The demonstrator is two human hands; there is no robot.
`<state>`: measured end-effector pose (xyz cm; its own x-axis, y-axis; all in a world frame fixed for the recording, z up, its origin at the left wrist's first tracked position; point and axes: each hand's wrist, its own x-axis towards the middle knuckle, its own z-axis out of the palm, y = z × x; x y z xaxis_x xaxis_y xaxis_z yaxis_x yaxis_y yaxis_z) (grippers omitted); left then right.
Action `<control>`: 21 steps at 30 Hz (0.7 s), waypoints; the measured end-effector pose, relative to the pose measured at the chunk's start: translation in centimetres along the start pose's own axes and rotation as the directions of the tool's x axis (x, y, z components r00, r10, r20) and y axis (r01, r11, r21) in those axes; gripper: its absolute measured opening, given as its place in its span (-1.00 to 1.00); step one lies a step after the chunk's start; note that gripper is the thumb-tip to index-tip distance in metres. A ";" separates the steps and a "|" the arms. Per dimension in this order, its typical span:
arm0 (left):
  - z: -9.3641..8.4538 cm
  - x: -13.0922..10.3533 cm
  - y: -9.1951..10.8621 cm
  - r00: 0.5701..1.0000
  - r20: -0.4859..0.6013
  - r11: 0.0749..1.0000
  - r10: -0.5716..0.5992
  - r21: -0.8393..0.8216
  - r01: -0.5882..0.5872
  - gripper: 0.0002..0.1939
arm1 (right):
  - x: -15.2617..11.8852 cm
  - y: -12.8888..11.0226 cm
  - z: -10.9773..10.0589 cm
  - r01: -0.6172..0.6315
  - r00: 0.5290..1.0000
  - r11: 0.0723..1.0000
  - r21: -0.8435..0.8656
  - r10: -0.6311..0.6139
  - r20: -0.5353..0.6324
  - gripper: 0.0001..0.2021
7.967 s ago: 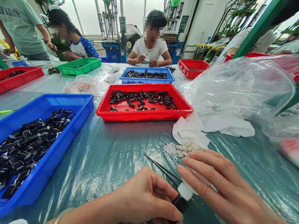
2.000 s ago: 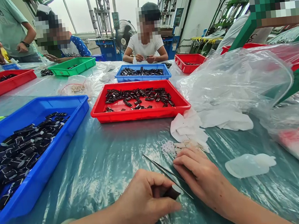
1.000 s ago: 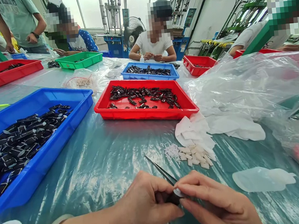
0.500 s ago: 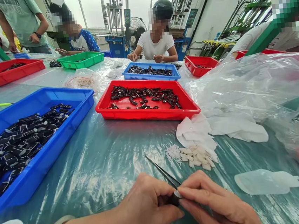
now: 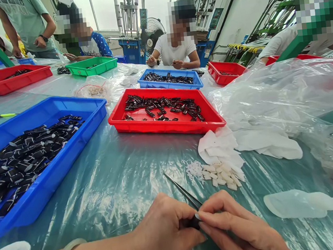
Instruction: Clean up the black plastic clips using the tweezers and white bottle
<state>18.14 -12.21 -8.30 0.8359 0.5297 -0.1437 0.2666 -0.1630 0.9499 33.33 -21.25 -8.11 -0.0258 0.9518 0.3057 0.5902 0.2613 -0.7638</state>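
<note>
My left hand (image 5: 167, 229) is closed around a small black part (image 5: 193, 221), mostly covered by the fingers. My right hand (image 5: 243, 223) pinches the near end of that same part, where a small pale tip (image 5: 197, 216) shows between the fingertips. Metal tweezers (image 5: 184, 192) point away from me just beyond both hands; their rear end disappears behind the fingers, so I cannot tell if they are held or lying down. Farther right are small cream-coloured pieces (image 5: 221, 174) and a heap of tiny whitish bits (image 5: 194, 170) by a crumpled white sheet (image 5: 220, 145).
A blue tray (image 5: 93, 116) of black parts stands left, a red tray (image 5: 167, 129) of black pieces ahead. Clear plastic sheeting (image 5: 284, 94) covers the right side. A translucent bottle (image 5: 299, 204) lies near right. Co-workers (image 5: 178, 51) sit and stand across the table.
The whole view has shifted slightly to the right. Both hands keep the same grip on the black part, with hardly any finger movement.
</note>
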 end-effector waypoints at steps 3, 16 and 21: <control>0.1 -0.1 0.0 1.000 -0.019 0.999 0.019 0.041 -0.018 -0.65 | 0.1 -0.2 0.2 0.014 1.000 1.000 -0.022 -0.015 -0.015 -0.82; -0.6 0.5 1.3 0.960 0.158 0.854 -0.232 -0.440 0.279 -0.78 | -0.1 -0.1 0.0 -0.051 0.982 0.999 -0.004 0.049 -0.182 -0.65; -0.8 0.6 1.5 0.945 0.213 0.793 -0.248 -0.515 0.324 -0.84 | 0.2 0.0 -0.4 -0.082 0.987 0.997 0.015 0.083 -0.140 -0.67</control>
<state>18.67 -11.43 -6.77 0.8263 0.3636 -0.4302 0.2351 0.4714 0.8500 33.59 -21.15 -7.82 0.1370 0.9382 0.3178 0.5778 0.1850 -0.7949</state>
